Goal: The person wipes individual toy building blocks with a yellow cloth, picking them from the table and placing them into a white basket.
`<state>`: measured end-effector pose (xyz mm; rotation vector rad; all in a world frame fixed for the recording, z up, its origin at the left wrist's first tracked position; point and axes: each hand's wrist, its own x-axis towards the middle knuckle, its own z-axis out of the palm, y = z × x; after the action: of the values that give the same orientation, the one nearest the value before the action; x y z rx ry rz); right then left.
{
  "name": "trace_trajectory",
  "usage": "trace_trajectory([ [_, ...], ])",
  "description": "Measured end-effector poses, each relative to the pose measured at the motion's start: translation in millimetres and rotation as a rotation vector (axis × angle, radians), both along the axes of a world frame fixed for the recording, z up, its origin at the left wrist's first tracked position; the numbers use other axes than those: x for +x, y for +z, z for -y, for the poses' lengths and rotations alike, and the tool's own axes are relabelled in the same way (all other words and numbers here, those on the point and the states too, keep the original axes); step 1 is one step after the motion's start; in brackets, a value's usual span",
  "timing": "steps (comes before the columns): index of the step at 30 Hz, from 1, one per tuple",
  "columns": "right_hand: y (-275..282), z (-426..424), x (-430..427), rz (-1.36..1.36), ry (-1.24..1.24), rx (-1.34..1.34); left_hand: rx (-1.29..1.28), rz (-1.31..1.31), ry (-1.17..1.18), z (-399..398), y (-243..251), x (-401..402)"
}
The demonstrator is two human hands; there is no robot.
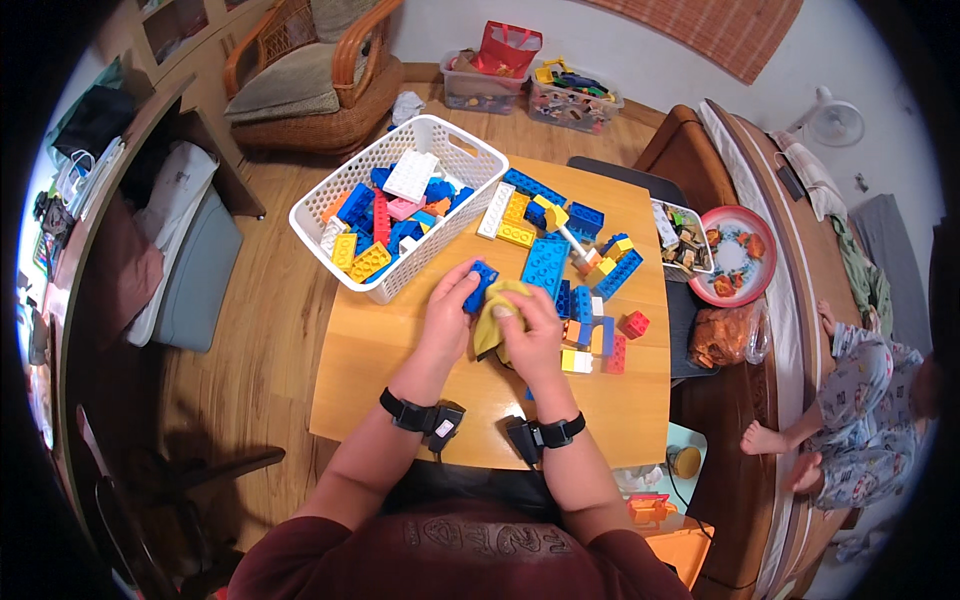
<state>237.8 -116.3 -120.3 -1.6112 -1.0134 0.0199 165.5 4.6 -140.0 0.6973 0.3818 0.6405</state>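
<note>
My left hand [450,307] grips a dark blue toy building brick [481,285] between thumb and fingers. Right beside it, my right hand [536,330] holds a bunched yellow cloth [491,319] close to the brick; whether the two touch is hard to tell. A white perforated plastic basket [397,289] full of mixed bricks stands at the table's far left. To the right of my hands lie loose bricks, among them a light blue one [545,264], a white one [496,211], a red one [635,324] and several dark blue ones.
The wooden table [390,375] has a chair [682,337] at its right, bearing a floral tray [766,259], a small white basket [709,255] and a plastic bag [724,337]. A person [862,420] sits on the bed at right. Toy bins [480,94] stand by the wall.
</note>
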Motion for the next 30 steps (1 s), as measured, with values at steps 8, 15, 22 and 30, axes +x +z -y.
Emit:
trace_trajectory([
  [8,14.3,2.0,0.9,-0.046,0.0,-0.023,0.104,-0.03,-0.139,1.0,-7.4,-4.5],
  [15,7.5,2.3,5.5,-0.063,-0.057,0.027,0.104,0.013,-0.044,10.3,-0.7,2.5],
  [22,3.2,-0.9,5.7,-0.086,-0.071,0.032,0.182,-0.012,-0.028,7.0,-1.3,1.8],
  [30,9.8,-1.3,-3.3,-0.01,0.039,-0.128,0.036,0.044,0.236,0.1,-1.8,1.2],
])
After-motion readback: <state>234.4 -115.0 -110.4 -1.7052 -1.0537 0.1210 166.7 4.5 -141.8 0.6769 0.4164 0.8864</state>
